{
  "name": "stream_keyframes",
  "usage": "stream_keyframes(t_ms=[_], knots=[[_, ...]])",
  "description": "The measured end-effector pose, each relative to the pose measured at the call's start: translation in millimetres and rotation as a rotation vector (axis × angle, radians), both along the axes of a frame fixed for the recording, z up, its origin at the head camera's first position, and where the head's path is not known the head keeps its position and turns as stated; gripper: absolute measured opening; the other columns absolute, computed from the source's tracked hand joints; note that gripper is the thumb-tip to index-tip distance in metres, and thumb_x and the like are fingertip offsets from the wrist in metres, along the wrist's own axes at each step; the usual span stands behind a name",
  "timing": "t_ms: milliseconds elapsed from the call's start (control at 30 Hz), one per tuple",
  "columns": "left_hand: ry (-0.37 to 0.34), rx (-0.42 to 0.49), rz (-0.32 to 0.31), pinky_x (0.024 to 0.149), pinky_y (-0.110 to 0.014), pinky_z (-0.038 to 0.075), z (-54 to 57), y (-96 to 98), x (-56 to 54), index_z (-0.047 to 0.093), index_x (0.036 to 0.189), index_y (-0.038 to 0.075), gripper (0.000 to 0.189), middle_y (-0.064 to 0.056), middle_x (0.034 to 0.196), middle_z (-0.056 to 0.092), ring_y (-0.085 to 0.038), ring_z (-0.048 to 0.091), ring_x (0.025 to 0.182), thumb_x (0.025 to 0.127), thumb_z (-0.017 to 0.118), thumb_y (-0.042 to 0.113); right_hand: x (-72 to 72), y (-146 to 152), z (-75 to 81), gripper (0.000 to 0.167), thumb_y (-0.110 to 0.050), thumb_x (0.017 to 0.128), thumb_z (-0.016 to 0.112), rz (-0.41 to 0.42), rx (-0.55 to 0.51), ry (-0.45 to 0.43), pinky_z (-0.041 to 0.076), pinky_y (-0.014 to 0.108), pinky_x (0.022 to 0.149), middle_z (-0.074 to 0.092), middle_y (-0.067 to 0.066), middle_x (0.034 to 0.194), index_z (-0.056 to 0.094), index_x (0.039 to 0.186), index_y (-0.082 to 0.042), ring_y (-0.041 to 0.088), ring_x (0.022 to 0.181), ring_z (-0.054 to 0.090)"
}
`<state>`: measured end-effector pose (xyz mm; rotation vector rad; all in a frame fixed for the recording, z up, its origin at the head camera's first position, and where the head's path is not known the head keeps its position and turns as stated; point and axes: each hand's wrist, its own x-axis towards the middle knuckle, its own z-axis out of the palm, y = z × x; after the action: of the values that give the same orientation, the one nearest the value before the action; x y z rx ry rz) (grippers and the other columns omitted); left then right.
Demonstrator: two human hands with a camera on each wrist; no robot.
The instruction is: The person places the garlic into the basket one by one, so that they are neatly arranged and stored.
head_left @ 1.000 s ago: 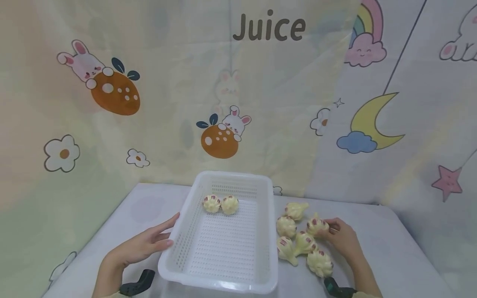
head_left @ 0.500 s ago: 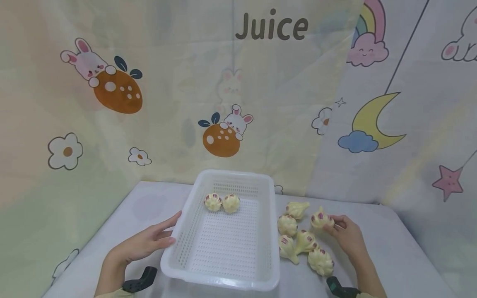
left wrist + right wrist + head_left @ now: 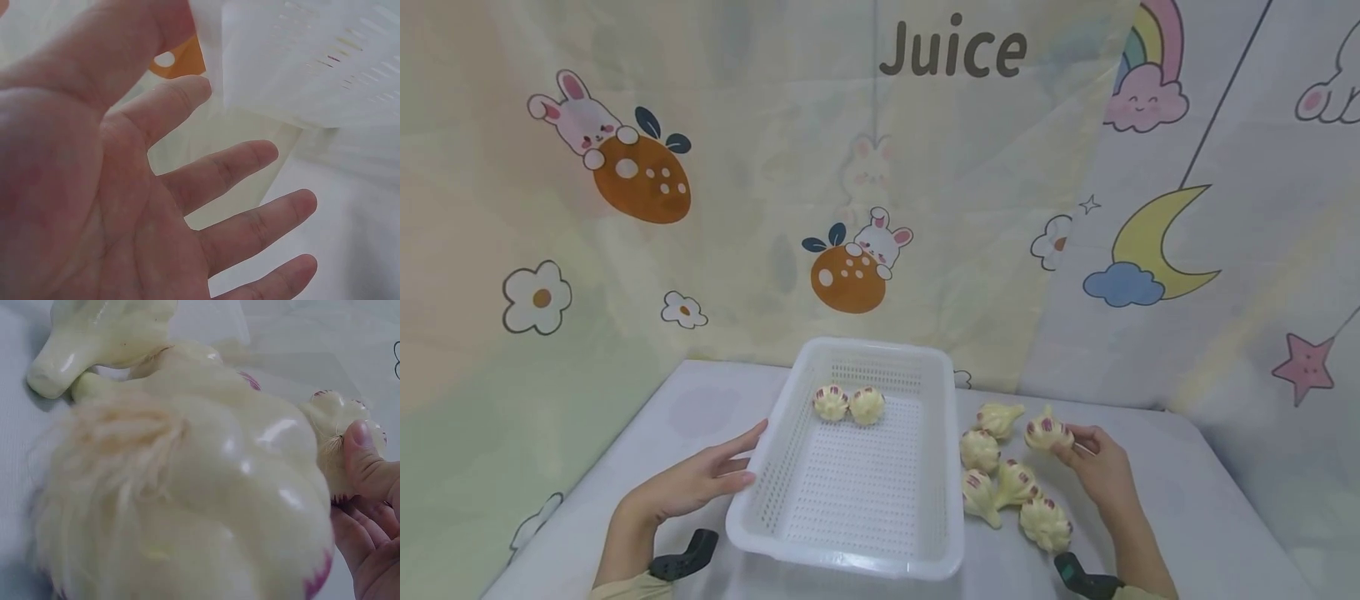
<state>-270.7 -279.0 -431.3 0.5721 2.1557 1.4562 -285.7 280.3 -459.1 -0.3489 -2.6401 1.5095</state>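
Plainly, "Juice" (image 3: 953, 48) printed on backdrop (image 3: 737, 167); right grip (image 3: 1099, 467) pinches garlic bulb (image 3: 1047, 432).

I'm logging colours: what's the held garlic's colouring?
The held garlic is pale cream with purplish streaks, best seen in the head view.

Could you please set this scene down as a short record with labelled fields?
Container: white basket with perforated sides
Surface: white table
In the basket: two garlic bulbs, side by side towards the far end
Beside the basket, on its right: five loose garlic bulbs
Left hand: at the basket's left side, fingers spread
Right hand: holds one garlic bulb
Backdrop: printed rabbits, flowers and "Juice"
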Motion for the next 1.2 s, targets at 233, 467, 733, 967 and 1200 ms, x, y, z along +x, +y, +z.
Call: stream_keyframes(t_ms=[233,467,733,967,1200], knots=[[0.008,-0.009,0.003,0.1,-0.059,0.039,-1.0,-1.2,-0.7,0.01,0.154,0.025,0.072,-0.014,0.158,0.019,-0.044,0.029,0.139,0.097,0.053,0.018,-1.8,-5,1.9,0.063,-0.041,0.087,0.066,-0.042,-0.028,0.002,0.048,0.038,0.096,0.045,0.021,0.143,0.043,0.132,-0.002,0.035,0.129,0.047],[0.001,0.004,-0.002,0.1,-0.058,0.039,-3.6,-1.9,-2.8,0.01,0.154,0.027,0.072,-0.013,0.158,0.018,-0.043,0.029,0.139,0.097,0.053,0.017,-1.5,-10,8.2,0.062,-0.04,0.088,0.066,-0.055,-0.035,0.0,0.05,0.026,0.091,0.046,0.017,0.144,0.043,0.132,-0.004,0.032,0.129,0.048],[-0.011,0.01,0.002,0.101,-0.056,0.04,-4.2,-2.8,-3.1,0.009,0.154,0.025,0.074,-0.014,0.158,0.02,-0.042,0.03,0.139,0.096,0.055,0.017,0.7,-16,14.1,0.062,-0.039,0.088,0.065,-0.059,-0.117,0.011,0.04,0.043,0.104,0.041,0.017,0.147,0.041,0.133,-0.003,0.033,0.132,0.044],[-0.012,0.022,-0.007,0.1,-0.056,0.04,-3.6,0.2,-3.9,0.008,0.154,0.029,0.074,-0.012,0.157,0.022,-0.041,0.033,0.138,0.097,0.054,0.017,4.6,-20,21.4,0.066,-0.04,0.087,0.066,-0.073,-0.142,0.001,0.037,0.047,0.106,0.04,0.017,0.147,0.039,0.135,-0.003,0.035,0.133,0.043],[-0.029,0.045,-0.01,0.1,-0.053,0.042,-3.0,1.6,-3.6,0.006,0.154,0.025,0.076,-0.015,0.155,0.026,-0.038,0.039,0.135,0.097,0.054,0.016,3.0,-25,25.8,0.062,-0.039,0.088,0.066,-0.075,-0.149,-0.006,0.044,0.035,0.102,0.043,0.014,0.146,0.041,0.135,-0.006,0.029,0.13,0.047]])
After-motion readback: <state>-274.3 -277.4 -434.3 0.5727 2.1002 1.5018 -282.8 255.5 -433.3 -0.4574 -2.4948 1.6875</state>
